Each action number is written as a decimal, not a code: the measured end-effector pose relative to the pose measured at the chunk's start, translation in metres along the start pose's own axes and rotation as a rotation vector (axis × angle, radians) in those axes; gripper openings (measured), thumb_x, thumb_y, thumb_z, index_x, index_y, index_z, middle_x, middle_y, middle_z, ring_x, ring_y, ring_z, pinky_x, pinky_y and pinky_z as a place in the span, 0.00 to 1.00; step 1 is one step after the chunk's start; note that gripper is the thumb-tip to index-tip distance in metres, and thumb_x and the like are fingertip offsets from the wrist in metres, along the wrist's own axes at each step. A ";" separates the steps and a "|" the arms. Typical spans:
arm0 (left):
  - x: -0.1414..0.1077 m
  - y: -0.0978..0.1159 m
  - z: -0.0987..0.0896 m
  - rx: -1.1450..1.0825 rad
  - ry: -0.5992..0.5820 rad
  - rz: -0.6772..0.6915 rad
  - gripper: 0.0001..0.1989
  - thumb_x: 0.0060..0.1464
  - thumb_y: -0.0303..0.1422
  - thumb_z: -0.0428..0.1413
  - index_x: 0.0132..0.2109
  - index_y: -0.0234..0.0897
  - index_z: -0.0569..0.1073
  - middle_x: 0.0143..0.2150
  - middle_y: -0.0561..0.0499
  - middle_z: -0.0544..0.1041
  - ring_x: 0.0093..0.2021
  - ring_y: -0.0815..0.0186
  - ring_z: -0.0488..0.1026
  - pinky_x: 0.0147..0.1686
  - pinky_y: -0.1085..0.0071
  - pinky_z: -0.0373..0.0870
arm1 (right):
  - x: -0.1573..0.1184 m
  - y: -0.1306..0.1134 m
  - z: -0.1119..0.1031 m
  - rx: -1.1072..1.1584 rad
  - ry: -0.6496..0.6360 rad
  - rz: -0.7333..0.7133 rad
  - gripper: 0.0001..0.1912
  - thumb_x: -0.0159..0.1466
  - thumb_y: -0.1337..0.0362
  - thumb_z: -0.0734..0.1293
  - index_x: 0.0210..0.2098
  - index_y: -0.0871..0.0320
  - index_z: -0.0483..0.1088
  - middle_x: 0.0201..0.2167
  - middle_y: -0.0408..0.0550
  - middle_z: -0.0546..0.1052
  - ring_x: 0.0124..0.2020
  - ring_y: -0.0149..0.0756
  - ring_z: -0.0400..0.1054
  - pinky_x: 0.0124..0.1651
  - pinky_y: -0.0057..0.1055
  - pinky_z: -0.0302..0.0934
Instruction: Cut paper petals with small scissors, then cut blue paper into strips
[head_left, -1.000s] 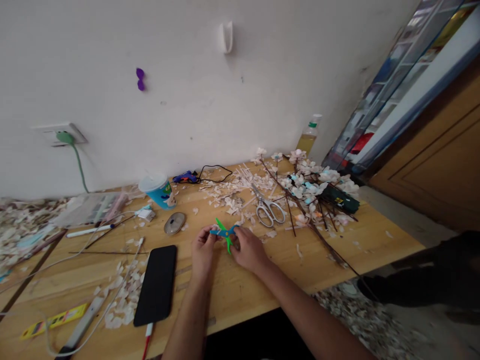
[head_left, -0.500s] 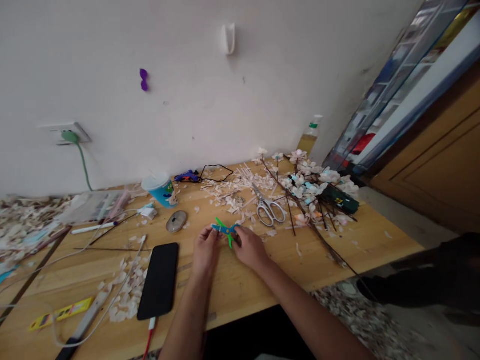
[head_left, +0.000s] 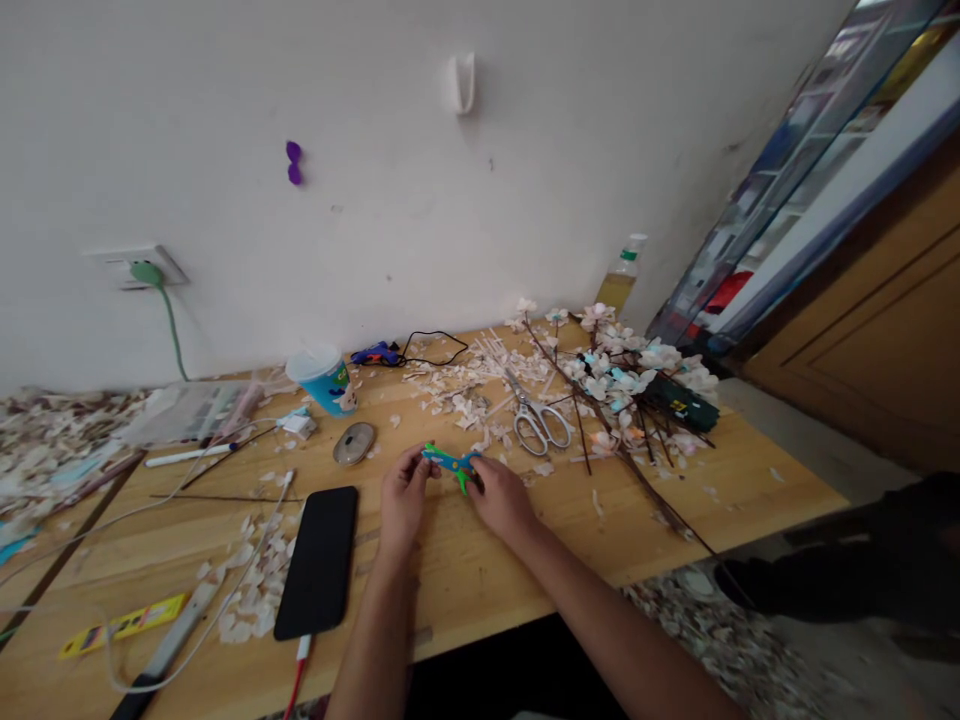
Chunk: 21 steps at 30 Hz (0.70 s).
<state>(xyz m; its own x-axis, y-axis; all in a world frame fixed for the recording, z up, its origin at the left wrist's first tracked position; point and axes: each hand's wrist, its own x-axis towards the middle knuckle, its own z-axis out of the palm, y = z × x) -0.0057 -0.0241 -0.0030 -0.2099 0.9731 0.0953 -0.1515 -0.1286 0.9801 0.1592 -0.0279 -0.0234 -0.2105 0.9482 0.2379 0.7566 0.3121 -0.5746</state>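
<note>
Low over the wooden table [head_left: 450, 590], my right hand [head_left: 504, 497] grips the handles of small blue and green craft scissors [head_left: 456, 464]. Their blades lie close together and point left, toward my left hand [head_left: 403, 497]. The fingers of that hand are pinched at the blade tips; whatever is between them is too small to make out. Behind the craft scissors lie larger white-handled scissors [head_left: 541, 427], among many pale, petal-like flakes [head_left: 469, 405].
Branches with pale blossoms [head_left: 619, 375] lie at right beside a dark green box [head_left: 681, 402] and a bottle [head_left: 616, 285]. Leftward are a black phone [head_left: 316, 563], a round lid [head_left: 353, 443], a blue cup [head_left: 324, 382], a knife [head_left: 169, 645] and a white cable [head_left: 255, 555].
The craft scissors' blades have gone from spread apart to nearly together at my left fingertips. My left hand has shifted slightly left; the things on the table stay put.
</note>
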 end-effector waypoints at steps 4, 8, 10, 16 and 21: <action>-0.003 0.000 0.009 -0.313 0.021 -0.181 0.16 0.43 0.37 0.68 0.39 0.36 0.78 0.29 0.53 0.75 0.28 0.72 0.70 0.32 0.76 0.69 | 0.000 0.001 0.001 -0.007 0.012 0.017 0.05 0.63 0.69 0.62 0.37 0.55 0.68 0.35 0.47 0.76 0.37 0.38 0.69 0.37 0.28 0.54; -0.007 -0.002 0.016 -0.471 0.046 -0.272 0.14 0.39 0.36 0.70 0.31 0.34 0.76 0.27 0.54 0.74 0.29 0.73 0.70 0.33 0.78 0.68 | -0.001 0.000 0.000 -0.011 0.008 0.013 0.05 0.62 0.69 0.62 0.38 0.55 0.67 0.35 0.47 0.75 0.38 0.38 0.68 0.37 0.29 0.54; -0.008 -0.004 0.017 -0.454 0.061 -0.260 0.15 0.39 0.37 0.69 0.32 0.34 0.76 0.28 0.54 0.74 0.29 0.72 0.70 0.34 0.77 0.67 | -0.001 0.000 0.001 -0.011 0.003 0.006 0.06 0.61 0.69 0.63 0.38 0.55 0.66 0.35 0.47 0.75 0.39 0.38 0.67 0.38 0.29 0.55; -0.009 0.000 0.012 0.021 0.053 -0.049 0.10 0.50 0.39 0.61 0.31 0.36 0.76 0.26 0.53 0.74 0.29 0.68 0.69 0.34 0.73 0.66 | -0.001 -0.001 0.001 -0.031 0.007 -0.020 0.09 0.58 0.68 0.65 0.39 0.55 0.65 0.36 0.48 0.74 0.39 0.40 0.66 0.38 0.30 0.55; -0.009 0.003 0.010 0.177 0.063 0.037 0.08 0.52 0.36 0.58 0.32 0.36 0.76 0.26 0.52 0.73 0.29 0.67 0.69 0.34 0.72 0.65 | -0.001 0.001 0.000 -0.023 0.018 -0.027 0.04 0.61 0.68 0.63 0.37 0.54 0.65 0.34 0.46 0.74 0.37 0.37 0.67 0.36 0.29 0.54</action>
<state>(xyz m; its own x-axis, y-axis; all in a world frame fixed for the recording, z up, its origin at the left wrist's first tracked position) 0.0055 -0.0309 0.0007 -0.2729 0.9538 0.1261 0.0288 -0.1229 0.9920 0.1600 -0.0282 -0.0237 -0.2200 0.9380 0.2678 0.7645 0.3363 -0.5499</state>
